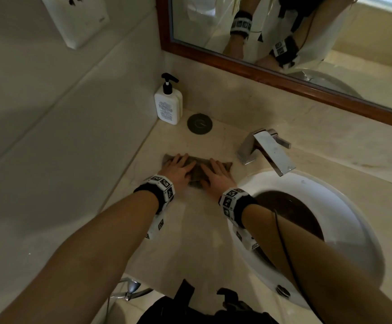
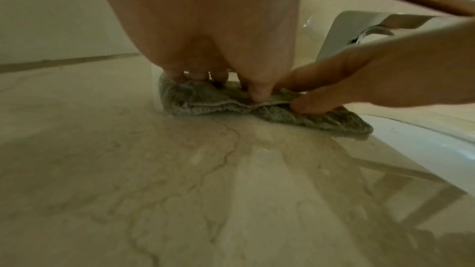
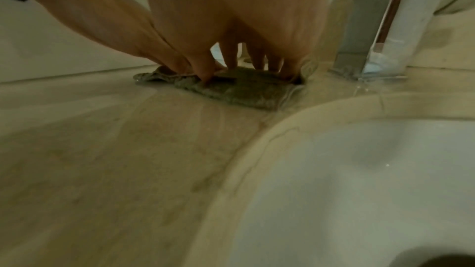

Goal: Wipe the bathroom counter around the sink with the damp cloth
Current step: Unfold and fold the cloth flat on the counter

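Nearest the viewer, the beige veined stone counter (image 1: 197, 242) shows a wet sheen in front of the cloth, which suggests this strip is already wiped. To its right lies the white oval ceramic sink (image 1: 363, 220), its rim just beside the working area. Beyond the wet strip, the grey-green folded terry cloth (image 1: 196, 173) lies flat on the counter between the side wall and the sink rim. The left hand (image 1: 177, 170) presses on its left half with fingers spread and nearly straight; the right hand (image 1: 216, 175) presses on its right half likewise, neither hand gripping the fabric. To wipe well, keep both palms low so the whole fold bears on the stone, and overlap each pass with the wet strip. Farther back stand the square chrome faucet (image 1: 266, 150), the round dark metal cap (image 1: 199, 124) and the white pump soap bottle (image 1: 168, 105); wiping around their bases calls for fingertip pressure rather than flat palms.
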Action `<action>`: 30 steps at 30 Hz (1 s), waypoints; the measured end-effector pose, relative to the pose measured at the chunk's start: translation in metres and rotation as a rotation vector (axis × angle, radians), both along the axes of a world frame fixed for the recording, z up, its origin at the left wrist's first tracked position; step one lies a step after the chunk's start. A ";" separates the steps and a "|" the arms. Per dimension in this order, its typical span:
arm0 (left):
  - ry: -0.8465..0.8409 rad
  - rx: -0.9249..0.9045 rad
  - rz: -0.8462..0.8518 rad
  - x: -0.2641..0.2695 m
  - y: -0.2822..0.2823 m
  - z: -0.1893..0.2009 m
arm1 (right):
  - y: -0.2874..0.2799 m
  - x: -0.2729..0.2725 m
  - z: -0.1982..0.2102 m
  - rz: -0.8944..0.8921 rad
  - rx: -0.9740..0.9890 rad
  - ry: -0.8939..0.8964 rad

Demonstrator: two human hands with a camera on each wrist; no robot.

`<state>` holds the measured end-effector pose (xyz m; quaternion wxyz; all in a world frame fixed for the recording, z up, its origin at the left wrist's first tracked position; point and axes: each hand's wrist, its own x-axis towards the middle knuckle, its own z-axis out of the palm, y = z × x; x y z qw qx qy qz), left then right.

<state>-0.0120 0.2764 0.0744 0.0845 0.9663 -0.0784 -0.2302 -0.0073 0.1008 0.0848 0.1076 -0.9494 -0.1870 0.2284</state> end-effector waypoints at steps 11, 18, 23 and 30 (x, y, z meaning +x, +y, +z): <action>-0.003 -0.039 0.037 0.024 0.018 -0.005 | 0.008 0.031 -0.012 0.056 -0.065 0.056; -0.228 0.027 0.091 0.046 0.010 0.007 | 0.012 0.064 -0.013 0.122 -0.101 0.071; -0.141 0.017 0.156 0.062 0.006 0.010 | 0.013 0.076 -0.013 0.130 -0.083 0.025; -0.104 -0.331 0.436 0.080 0.005 0.020 | 0.015 0.080 -0.004 0.062 -0.017 0.029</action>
